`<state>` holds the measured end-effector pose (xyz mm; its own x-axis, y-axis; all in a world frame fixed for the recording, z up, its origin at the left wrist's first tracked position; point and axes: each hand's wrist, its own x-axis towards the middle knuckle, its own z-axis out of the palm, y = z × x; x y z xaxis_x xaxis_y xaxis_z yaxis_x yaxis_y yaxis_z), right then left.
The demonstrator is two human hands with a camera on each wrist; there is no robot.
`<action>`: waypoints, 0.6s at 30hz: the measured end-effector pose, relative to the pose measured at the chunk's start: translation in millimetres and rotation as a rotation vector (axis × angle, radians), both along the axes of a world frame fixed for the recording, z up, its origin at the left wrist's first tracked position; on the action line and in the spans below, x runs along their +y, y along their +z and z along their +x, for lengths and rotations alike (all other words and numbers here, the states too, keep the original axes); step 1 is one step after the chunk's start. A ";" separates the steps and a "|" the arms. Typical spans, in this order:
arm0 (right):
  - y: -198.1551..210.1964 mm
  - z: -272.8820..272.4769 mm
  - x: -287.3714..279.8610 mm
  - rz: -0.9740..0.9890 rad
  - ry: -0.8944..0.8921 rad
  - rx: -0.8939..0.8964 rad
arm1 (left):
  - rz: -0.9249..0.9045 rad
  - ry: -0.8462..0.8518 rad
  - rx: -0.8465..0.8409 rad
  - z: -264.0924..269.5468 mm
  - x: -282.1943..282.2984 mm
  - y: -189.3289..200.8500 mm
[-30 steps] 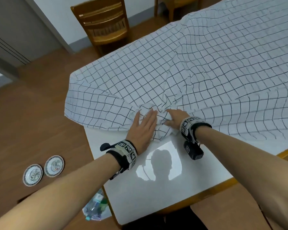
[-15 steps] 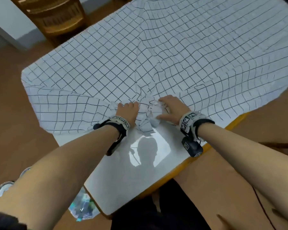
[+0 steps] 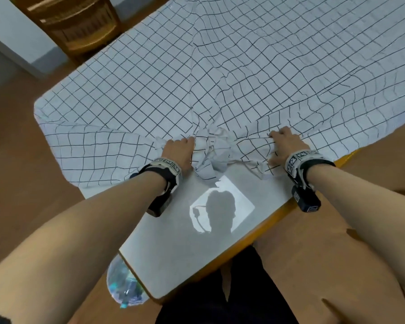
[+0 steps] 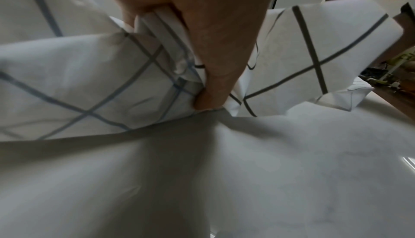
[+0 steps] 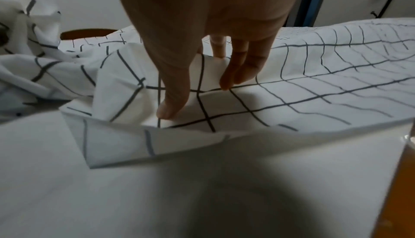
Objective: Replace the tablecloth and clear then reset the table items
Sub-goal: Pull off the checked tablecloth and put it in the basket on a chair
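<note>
A white tablecloth (image 3: 220, 78) with a dark grid covers most of the white table (image 3: 173, 242); its near edge is bunched and crumpled between my hands. My left hand (image 3: 178, 150) grips a bunch of cloth at that edge, and the left wrist view shows the fingers (image 4: 202, 46) curled round gathered folds (image 4: 78, 82). My right hand (image 3: 285, 146) is further right on the same edge. In the right wrist view its thumb and fingertips (image 5: 226, 82) press down with a raised fold of cloth (image 5: 202, 61) pinched between them.
The near part of the table is bare, with an orange wooden rim (image 3: 267, 230). A wooden chair (image 3: 75, 26) stands at the far left corner. A clear plastic bag (image 3: 124, 286) lies on the wooden floor by the near table corner.
My left hand went from lying flat on the cloth to gripping it. My right hand slid to the right along the edge, so the hands now stand apart.
</note>
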<state>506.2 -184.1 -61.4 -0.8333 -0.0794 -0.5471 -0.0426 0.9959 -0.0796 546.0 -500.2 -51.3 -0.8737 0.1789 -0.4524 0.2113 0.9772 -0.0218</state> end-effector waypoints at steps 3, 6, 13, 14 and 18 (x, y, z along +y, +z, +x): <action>-4.5 -1.6 -5.4 -0.028 -0.032 0.059 | 0.011 0.004 0.023 1.3 -1.0 -2.8; -5.1 -4.9 -10.8 -0.035 -0.015 0.087 | 0.033 -0.001 0.039 1.0 -1.5 -5.5; 14.2 -10.4 -35.7 -0.188 -0.214 0.100 | -0.001 -0.021 0.031 0.6 -1.5 2.0; 23.8 -14.6 -41.7 -0.256 -0.275 0.154 | -0.012 -0.028 0.027 0.4 -1.0 4.4; 70.2 -31.2 -88.5 -0.591 -0.360 0.516 | -0.070 -0.077 -0.011 1.3 0.6 12.5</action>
